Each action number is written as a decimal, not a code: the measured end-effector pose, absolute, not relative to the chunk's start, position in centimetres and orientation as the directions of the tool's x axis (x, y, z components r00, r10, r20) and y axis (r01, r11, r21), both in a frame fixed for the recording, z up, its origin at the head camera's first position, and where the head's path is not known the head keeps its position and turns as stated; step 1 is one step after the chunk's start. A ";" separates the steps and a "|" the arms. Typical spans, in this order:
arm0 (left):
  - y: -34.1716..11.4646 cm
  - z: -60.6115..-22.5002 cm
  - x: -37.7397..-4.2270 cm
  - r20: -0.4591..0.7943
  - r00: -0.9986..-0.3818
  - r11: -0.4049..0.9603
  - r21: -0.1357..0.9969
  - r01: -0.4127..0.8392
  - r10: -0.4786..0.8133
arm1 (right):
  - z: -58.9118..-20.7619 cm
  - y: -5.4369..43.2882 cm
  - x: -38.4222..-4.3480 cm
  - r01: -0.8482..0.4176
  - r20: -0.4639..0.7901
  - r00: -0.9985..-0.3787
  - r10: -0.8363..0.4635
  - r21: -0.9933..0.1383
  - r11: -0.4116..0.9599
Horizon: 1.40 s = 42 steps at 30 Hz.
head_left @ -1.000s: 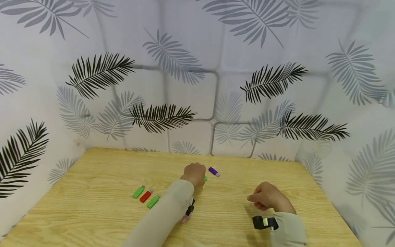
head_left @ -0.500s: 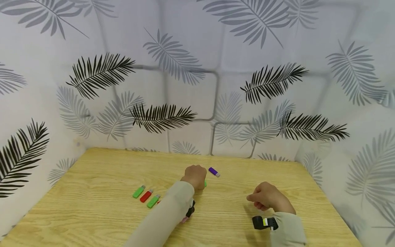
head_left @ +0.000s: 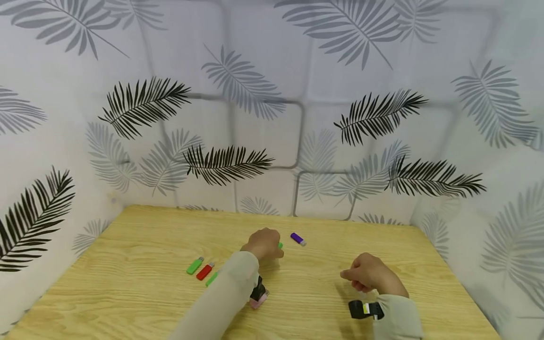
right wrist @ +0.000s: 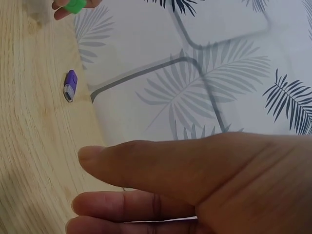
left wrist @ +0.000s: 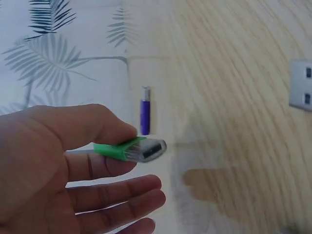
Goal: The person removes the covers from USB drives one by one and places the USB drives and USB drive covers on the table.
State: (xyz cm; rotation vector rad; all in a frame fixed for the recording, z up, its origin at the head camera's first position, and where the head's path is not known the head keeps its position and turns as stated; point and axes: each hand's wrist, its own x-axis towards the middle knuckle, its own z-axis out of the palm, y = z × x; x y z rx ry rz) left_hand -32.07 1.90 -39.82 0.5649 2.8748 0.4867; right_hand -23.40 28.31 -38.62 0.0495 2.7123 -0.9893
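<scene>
Between thumb and index finger my left hand [head_left: 261, 244] pinches a green USB flash drive [left wrist: 116, 150], its metal plug pointing away from the palm. The other fingers of that hand are loosely bent. In the head view the hand hides most of the drive. A purple USB flash drive [head_left: 298, 239] lies on the table just beyond it, to the right. Over the table's right side, my right hand [head_left: 367, 273] hangs with loosely bent fingers and nothing in its grasp.
Left of my left sleeve lie a green drive [head_left: 195, 266], a red drive [head_left: 205, 271] and another green drive [head_left: 211, 278], partly covered by the sleeve. A pink drive [head_left: 258, 301] shows under the left wrist camera. Leaf-patterned cloth stands behind the table [head_left: 314, 302].
My left hand has shifted slightly left and turned, so its thumb side now shows, with the green USB flash drive still pinched. The head view has shifted a little; the right hand stays put.
</scene>
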 end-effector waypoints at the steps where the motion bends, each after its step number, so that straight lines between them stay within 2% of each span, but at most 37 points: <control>1: 1.5 -39.7 -31.9 -0.093 -0.911 0.856 0.392 0.336 0.401 | -38.6 28.2 -23.4 0.104 -0.239 -0.969 -0.067 -0.635 0.766; 6: -0.3 -39.3 -30.8 -0.033 -0.904 0.737 0.593 0.325 0.426 | -38.7 27.5 -23.7 -0.014 -0.191 -0.962 -0.197 -0.685 0.729; 12: -1.7 -38.1 -29.1 0.066 -0.895 0.611 0.708 0.353 0.441 | -38.4 26.2 -23.7 -0.043 -0.195 -0.949 -0.249 -0.700 0.713; 19: -2.5 -37.5 -27.6 0.049 -0.897 0.459 0.846 0.271 0.439 | -38.0 25.0 -23.9 -0.151 -0.152 -0.903 -0.403 -0.764 0.627; 29: -3.2 -36.3 -25.8 0.070 -0.848 0.306 0.914 0.265 0.526 | -36.2 23.0 -23.0 -0.207 -0.155 -0.838 -0.523 -0.798 0.567; 42: -3.3 -35.6 -24.7 0.055 -0.845 0.276 0.932 0.234 0.532 | -35.0 20.5 -22.2 -0.299 -0.067 -0.762 -0.644 -0.846 0.442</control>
